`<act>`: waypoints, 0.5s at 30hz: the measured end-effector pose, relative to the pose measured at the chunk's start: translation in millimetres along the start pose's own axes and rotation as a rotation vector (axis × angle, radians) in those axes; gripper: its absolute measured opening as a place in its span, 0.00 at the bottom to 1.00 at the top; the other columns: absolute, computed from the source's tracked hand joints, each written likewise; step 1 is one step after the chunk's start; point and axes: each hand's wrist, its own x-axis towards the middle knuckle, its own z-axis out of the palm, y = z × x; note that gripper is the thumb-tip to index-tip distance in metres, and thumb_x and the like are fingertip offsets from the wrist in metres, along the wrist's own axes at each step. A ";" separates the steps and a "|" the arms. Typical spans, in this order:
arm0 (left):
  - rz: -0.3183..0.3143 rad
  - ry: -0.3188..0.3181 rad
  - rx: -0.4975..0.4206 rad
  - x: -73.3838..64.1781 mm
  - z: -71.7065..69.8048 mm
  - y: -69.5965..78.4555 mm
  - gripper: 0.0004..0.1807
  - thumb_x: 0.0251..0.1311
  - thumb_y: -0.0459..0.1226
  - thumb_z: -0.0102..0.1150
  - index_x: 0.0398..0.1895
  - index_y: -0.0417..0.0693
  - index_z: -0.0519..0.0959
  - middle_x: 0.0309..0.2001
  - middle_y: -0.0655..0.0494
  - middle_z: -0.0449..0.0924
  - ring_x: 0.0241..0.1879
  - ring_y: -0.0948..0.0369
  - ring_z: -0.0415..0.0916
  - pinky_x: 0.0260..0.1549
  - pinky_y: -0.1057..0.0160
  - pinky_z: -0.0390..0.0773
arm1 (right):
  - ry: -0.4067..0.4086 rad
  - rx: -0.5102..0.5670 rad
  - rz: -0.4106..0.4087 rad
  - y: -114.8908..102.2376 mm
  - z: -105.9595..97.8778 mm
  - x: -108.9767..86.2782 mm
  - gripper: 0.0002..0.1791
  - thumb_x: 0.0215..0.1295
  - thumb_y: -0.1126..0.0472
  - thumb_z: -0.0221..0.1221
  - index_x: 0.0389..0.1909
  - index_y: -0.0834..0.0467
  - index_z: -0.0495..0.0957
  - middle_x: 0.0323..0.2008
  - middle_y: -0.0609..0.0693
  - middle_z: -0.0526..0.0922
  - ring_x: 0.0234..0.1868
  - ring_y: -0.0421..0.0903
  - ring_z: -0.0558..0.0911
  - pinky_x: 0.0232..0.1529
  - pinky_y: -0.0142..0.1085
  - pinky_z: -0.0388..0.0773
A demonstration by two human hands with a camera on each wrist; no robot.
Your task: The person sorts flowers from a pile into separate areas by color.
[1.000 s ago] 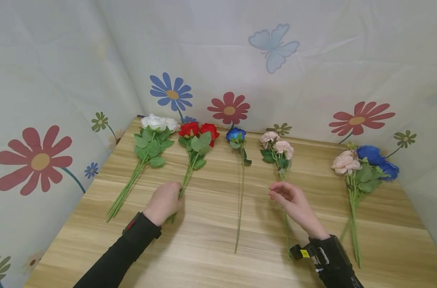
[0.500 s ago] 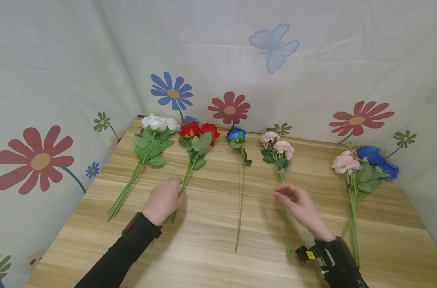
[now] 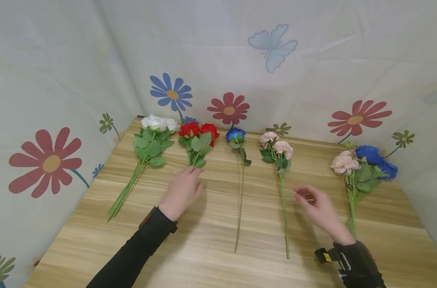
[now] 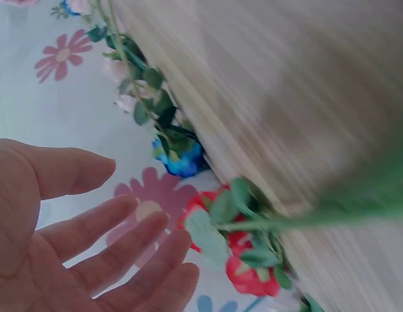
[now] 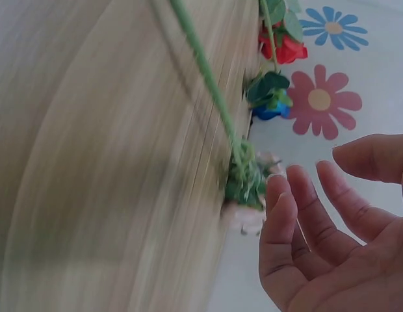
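In the head view, the left hand [image 3: 180, 192] is just in front of the red roses [image 3: 189, 130], the right hand [image 3: 319, 210] just beside the pink flower pair [image 3: 283, 149]. The left wrist view shows relaxed, empty fingers [image 4: 130, 250]; the right wrist view, loosely bent, empty ones.

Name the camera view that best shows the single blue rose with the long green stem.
The head view: the single blue rose lies unobstructed there, from bloom to stem end. The left and right wrist views show its bloom and leaves; its full stem cannot be traced in either.
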 end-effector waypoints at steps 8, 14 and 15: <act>0.105 -0.003 -0.025 19.5 9.9 32.0 0.19 0.59 0.36 0.59 0.54 0.40 0.76 0.50 0.46 0.77 0.48 0.50 0.75 0.48 0.55 0.77 | 0.039 -0.171 0.002 18.2 -27.4 -9.1 0.12 0.66 0.65 0.55 0.47 0.68 0.76 0.37 0.60 0.81 0.37 0.55 0.80 0.35 0.44 0.80; 0.172 -0.062 -0.033 31.5 20.1 61.1 0.19 0.62 0.38 0.56 0.55 0.41 0.75 0.53 0.47 0.76 0.51 0.52 0.74 0.51 0.56 0.75 | 0.050 -0.242 0.031 32.3 -48.9 -19.4 0.12 0.65 0.67 0.55 0.46 0.69 0.75 0.35 0.61 0.80 0.35 0.56 0.80 0.32 0.43 0.79; 0.188 -0.070 -0.032 33.1 21.6 66.1 0.19 0.62 0.38 0.56 0.56 0.40 0.75 0.53 0.47 0.76 0.52 0.51 0.74 0.52 0.56 0.75 | 0.047 -0.253 0.039 34.4 -52.6 -22.0 0.12 0.64 0.67 0.55 0.46 0.70 0.74 0.35 0.61 0.80 0.35 0.56 0.80 0.32 0.44 0.79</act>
